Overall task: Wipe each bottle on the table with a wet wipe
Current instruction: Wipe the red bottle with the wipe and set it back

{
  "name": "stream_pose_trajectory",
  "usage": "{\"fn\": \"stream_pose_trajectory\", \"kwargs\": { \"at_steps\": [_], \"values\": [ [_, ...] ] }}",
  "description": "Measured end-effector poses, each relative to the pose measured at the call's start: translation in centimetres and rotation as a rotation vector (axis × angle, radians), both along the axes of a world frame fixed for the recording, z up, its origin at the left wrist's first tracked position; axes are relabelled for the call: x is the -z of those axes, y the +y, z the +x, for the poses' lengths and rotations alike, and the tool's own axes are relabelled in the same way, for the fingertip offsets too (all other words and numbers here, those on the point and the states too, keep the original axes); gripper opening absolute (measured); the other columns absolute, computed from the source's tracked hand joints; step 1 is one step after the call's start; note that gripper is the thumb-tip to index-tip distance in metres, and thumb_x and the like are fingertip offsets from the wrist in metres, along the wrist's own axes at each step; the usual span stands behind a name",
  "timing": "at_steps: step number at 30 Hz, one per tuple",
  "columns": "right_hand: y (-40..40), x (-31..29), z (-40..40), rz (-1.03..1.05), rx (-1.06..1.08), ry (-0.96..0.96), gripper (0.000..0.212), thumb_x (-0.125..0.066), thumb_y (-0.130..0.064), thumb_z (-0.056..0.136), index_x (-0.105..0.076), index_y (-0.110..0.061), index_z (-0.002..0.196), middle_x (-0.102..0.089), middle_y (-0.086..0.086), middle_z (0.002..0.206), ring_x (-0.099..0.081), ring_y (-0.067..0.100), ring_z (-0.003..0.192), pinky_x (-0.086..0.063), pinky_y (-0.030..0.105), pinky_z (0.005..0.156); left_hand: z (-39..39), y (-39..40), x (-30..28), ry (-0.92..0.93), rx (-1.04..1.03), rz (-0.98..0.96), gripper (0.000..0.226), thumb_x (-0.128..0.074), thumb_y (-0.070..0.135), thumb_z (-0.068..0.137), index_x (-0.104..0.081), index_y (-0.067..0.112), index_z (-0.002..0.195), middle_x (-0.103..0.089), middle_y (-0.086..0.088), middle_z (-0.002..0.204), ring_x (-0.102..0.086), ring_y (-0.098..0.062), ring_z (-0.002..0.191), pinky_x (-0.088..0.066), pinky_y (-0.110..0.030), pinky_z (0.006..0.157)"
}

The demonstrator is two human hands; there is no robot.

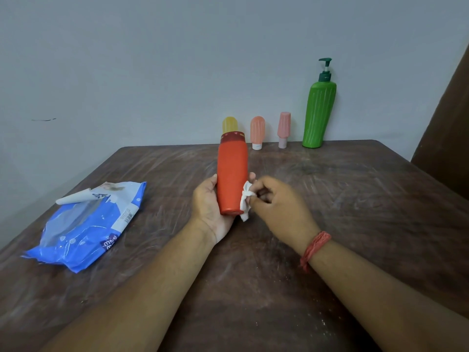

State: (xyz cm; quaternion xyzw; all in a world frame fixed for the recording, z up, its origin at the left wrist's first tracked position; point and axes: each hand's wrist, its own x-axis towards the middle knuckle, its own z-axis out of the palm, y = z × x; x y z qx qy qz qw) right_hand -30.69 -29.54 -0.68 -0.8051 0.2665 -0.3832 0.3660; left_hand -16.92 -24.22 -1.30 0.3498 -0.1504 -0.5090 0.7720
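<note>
My left hand [208,204] grips a tall orange-red bottle [232,174] from below and behind, holding it up over the middle of the table. My right hand [276,207] pinches a crumpled white wet wipe [245,200] against the bottle's lower right side. Along the far edge by the wall stand a yellow small bottle [230,125], partly hidden behind the red one, an orange small bottle [257,132], a pink small bottle [283,129] and a tall green pump bottle [318,113].
A blue wet-wipe pack [86,224] lies on the left of the brown table [330,199], its white flap lifted. A grey wall stands close behind the table. A dark brown panel [446,138] rises at the right edge.
</note>
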Motion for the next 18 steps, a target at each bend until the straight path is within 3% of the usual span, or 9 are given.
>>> {"fn": "stream_pose_trajectory", "kwargs": {
  "at_steps": [4,8,11,15,18],
  "values": [
    [-0.1,0.3,0.0,-0.004,0.027,-0.044,0.01,-0.065,-0.012,0.092,-0.063,-0.02,0.086,-0.067,-0.019,0.077,-0.063,-0.003,0.075,-0.045,0.007,0.065,-0.4,-0.2,0.1,-0.037,-0.003,0.078,0.045,-0.032,0.035,0.105,-0.062,0.005,0.121,-0.077,-0.018,0.104,-0.077,-0.029,0.082,-0.061,-0.035,0.063],
    [-0.1,0.2,-0.3,-0.214,-0.012,0.045,0.007,-0.067,-0.013,0.089,-0.063,-0.018,0.086,-0.058,-0.013,0.087,-0.057,0.003,0.076,-0.044,0.016,0.068,-0.4,0.3,-0.5,0.015,-0.015,0.061,0.051,-0.034,0.036,0.104,-0.057,-0.002,0.131,-0.072,-0.025,0.111,-0.075,-0.035,0.093,-0.062,-0.044,0.082],
    [0.5,-0.2,-0.5,-0.448,-0.149,0.14,0.005,-0.066,-0.013,0.088,-0.062,-0.017,0.09,-0.055,-0.007,0.097,-0.055,0.005,0.088,-0.047,0.024,0.075,-0.2,0.6,-0.9,0.03,-0.016,0.092,0.054,-0.037,0.04,0.103,-0.058,-0.002,0.131,-0.069,-0.023,0.112,-0.073,-0.034,0.094,-0.062,-0.043,0.08],
    [1.3,-0.8,-0.1,-0.804,-0.117,0.254,0.002,-0.061,-0.008,0.087,-0.063,-0.01,0.088,-0.054,0.003,0.094,-0.053,0.02,0.082,-0.048,0.039,0.067,-0.6,0.9,-1.1,0.0,0.025,0.132,0.051,-0.041,0.047,0.104,-0.066,0.003,0.11,-0.073,-0.013,0.082,-0.073,-0.025,0.07,-0.06,-0.031,0.055],
    [1.6,-1.2,0.1,-0.94,-0.058,0.191,0.009,-0.06,-0.002,0.085,-0.063,-0.01,0.083,-0.054,0.004,0.087,-0.046,0.019,0.076,-0.038,0.031,0.063,-1.2,0.9,-1.5,0.022,0.076,0.11,0.053,-0.045,0.053,0.103,-0.062,0.002,0.104,-0.066,-0.008,0.067,-0.068,-0.02,0.055,-0.051,-0.025,0.042]
  ]
}}
